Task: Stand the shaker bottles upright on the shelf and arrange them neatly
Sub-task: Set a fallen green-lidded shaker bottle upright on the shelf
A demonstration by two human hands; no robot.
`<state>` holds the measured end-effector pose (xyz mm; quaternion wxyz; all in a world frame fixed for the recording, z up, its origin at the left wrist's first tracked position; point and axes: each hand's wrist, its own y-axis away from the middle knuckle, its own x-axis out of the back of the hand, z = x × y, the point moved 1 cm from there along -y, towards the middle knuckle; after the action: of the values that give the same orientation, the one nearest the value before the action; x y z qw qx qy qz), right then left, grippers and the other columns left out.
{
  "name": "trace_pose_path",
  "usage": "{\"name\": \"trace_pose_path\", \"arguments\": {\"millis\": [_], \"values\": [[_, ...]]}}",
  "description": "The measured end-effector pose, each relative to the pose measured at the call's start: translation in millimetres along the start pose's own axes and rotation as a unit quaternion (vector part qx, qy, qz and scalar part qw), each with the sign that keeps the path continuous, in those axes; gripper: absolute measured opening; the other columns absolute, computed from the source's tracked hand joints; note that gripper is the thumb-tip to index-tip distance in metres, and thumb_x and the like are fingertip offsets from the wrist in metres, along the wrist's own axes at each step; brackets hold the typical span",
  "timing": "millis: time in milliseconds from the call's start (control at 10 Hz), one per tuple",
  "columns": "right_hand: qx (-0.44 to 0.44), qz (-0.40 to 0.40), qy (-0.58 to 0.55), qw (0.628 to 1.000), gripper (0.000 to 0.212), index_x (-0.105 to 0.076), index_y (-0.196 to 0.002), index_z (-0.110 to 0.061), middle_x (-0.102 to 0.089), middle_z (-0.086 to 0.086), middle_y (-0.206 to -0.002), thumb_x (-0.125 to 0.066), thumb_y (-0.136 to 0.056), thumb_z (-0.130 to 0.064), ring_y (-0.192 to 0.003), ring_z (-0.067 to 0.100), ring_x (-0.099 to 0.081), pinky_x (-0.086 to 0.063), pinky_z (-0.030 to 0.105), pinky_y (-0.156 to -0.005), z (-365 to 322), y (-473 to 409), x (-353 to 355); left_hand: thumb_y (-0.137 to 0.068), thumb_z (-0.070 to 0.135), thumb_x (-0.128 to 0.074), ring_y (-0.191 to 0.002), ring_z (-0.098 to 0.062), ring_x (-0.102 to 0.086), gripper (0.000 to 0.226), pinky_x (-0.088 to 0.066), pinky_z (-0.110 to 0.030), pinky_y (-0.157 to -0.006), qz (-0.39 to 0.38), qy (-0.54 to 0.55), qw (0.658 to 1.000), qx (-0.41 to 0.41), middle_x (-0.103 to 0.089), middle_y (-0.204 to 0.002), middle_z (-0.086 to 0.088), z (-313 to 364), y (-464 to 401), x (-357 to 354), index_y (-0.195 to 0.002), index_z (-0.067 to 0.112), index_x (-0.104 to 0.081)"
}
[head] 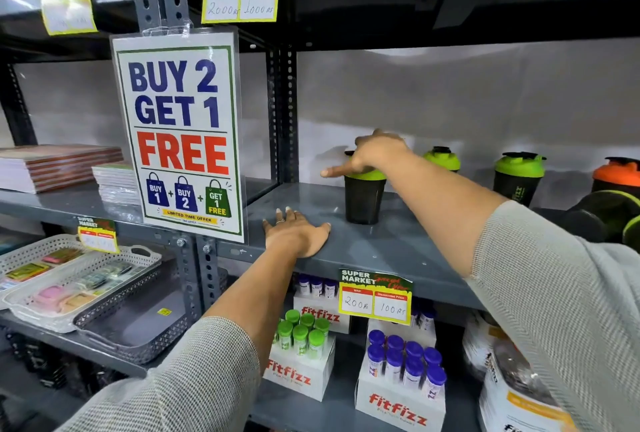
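Note:
A black shaker bottle (363, 199) with a green lid stands upright on the grey shelf (381, 248). My right hand (372, 154) grips its lid from above, one finger stretched out to the left. My left hand (298, 232) lies flat on the shelf's front edge, fingers spread, holding nothing. Behind my right arm stands a second green-lidded shaker (443, 158), mostly hidden. Further right a third green-lidded shaker (517, 180) and an orange-lidded shaker (618, 175) stand upright. At the far right a dark shaker (606, 217) lies on its side.
A "Buy 2 Get 1 Free" sign (180, 133) hangs on the shelf post at left. A price tag (375, 296) is clipped to the shelf's front edge. Boxes of small bottles (301, 355) fill the shelf below. Stacked notebooks (59, 165) and trays (83, 289) are at left.

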<state>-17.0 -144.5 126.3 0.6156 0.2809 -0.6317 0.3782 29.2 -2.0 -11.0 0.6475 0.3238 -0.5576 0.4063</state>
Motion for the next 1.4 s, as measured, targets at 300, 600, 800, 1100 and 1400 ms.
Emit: {"name": "trace_pose_path", "arguments": {"millis": [300, 600, 800, 1100, 1400], "values": [[0.019, 0.106, 0.085, 0.991, 0.079, -0.058, -0.127, -0.015, -0.060, 0.007, -0.114, -0.064, -0.070, -0.070, -0.105, 0.028, -0.061, -0.053, 0.031, -0.081, -5, -3, -14, -0.092, 0.066, -0.021, -0.151, -0.030, 0.002, 0.087, -0.001, -0.054, -0.120, 0.004, 0.005, 1.000, -0.001, -0.001, -0.165, -0.010, -1, -2, -1, -0.156, 0.008, -0.010], [0.138, 0.070, -0.232, 0.960, 0.074, -0.052, -0.131, -0.026, -0.054, 0.004, -0.127, -0.085, -0.065, -0.033, -0.105, 0.028, -0.058, -0.062, 0.046, -0.063, 35, -2, -5, -0.093, 0.065, -0.021, -0.151, -0.030, 0.002, 0.086, 0.000, -0.054, -0.120, 0.003, 0.006, 1.000, -0.003, 0.000, -0.165, -0.010, -1, -1, -2, -0.156, 0.008, -0.009], [0.174, 0.031, -0.200, 0.964, 0.080, -0.049, -0.137, -0.030, -0.049, -0.001, -0.133, -0.085, -0.067, -0.020, -0.116, 0.025, -0.051, -0.057, 0.038, -0.084, 44, -4, 6, -0.093, 0.064, -0.021, -0.152, -0.029, 0.003, 0.086, 0.000, -0.054, -0.120, -0.001, 0.010, 1.000, 0.003, 0.000, -0.165, -0.009, 0, -1, -1, -0.156, 0.007, -0.009], [0.179, 0.025, -0.160, 0.970, 0.075, -0.054, -0.134, -0.032, -0.050, 0.000, -0.136, -0.084, -0.067, -0.019, -0.117, 0.022, -0.049, -0.053, 0.037, -0.092, 40, -9, -10, -0.093, 0.063, -0.021, -0.152, -0.029, 0.002, 0.085, 0.000, -0.054, -0.120, 0.000, 0.009, 1.000, -0.001, -0.001, -0.165, -0.010, -1, 0, -1, -0.156, 0.007, -0.009], [0.191, 0.038, -0.142, 0.970, 0.077, -0.051, -0.138, -0.026, -0.052, 0.002, -0.139, -0.083, -0.068, -0.019, -0.125, 0.026, -0.049, -0.047, 0.035, -0.098, 32, -8, -11, -0.094, 0.063, -0.022, -0.152, -0.029, 0.002, 0.085, 0.000, -0.054, -0.120, -0.001, 0.012, 1.000, 0.001, -0.001, -0.165, -0.010, 0, 1, 0, -0.156, 0.007, -0.009]]}}
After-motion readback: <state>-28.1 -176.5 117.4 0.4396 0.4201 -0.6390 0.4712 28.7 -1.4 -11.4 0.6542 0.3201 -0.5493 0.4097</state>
